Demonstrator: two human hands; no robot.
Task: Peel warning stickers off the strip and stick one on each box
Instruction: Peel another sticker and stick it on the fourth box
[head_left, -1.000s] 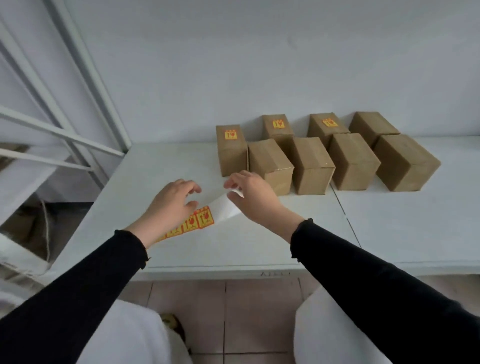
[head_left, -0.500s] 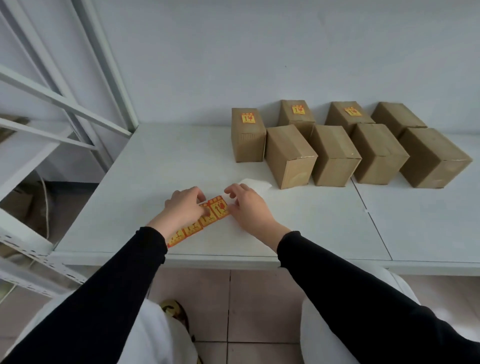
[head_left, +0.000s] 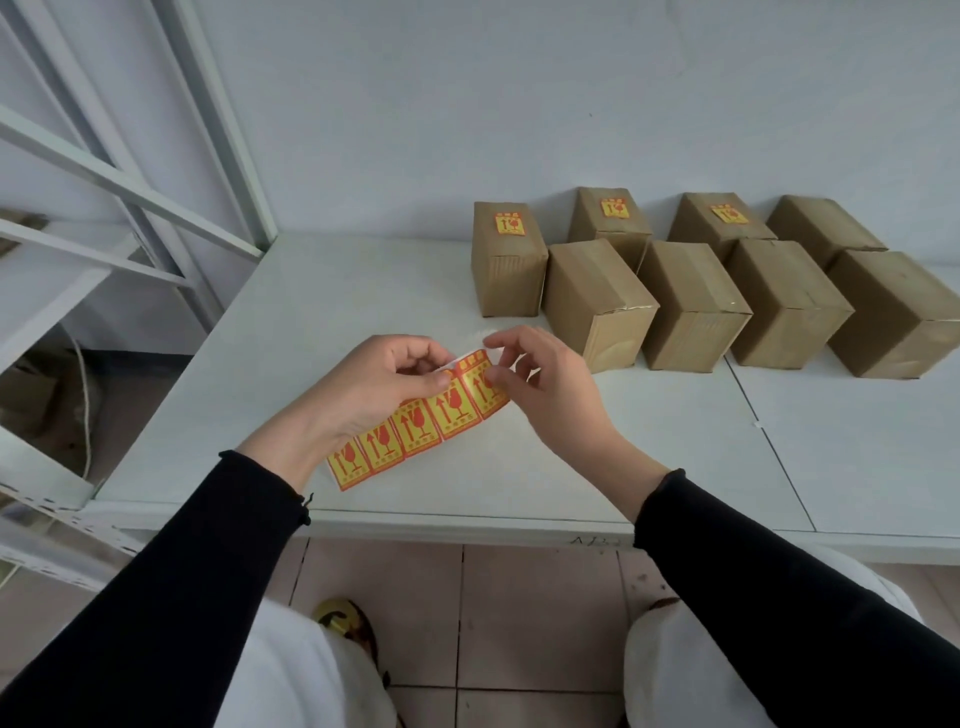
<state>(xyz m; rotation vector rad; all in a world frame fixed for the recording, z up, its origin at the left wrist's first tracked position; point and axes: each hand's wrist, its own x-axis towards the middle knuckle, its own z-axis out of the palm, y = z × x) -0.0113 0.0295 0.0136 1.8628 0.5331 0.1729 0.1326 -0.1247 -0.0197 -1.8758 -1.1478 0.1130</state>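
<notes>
Grip, left hand (head_left: 387, 387): fingers curled, thumb clamping the strip (head_left: 415, 423) near its far end, held just above the table (head_left: 675, 467).
Grip, right hand (head_left: 545, 384): thumb and forefinger nearly closed on the edge of the end sticker (head_left: 485, 382) — pinching it, other fingers loosely spread. Whether the edge has lifted from the backing cannot be told.

Strip: yellow-and-red warning stickers in a row, five or so visible, running from the left wrist up to the right fingertips; bare white backing curls past the end.

Boxes: eight, brown card, two rows at the back right of the table. Three in the rear row bear stickers — the left box (head_left: 509, 260) and its two neighbours. The rear right box (head_left: 823, 228) and the four in front show none on the faces in view.

Step in hand, judged: peeling. Best done slowly, bending the backing away from the sticker, left thumb close behind the peel line, adhesive kept off the fingers.
</notes>
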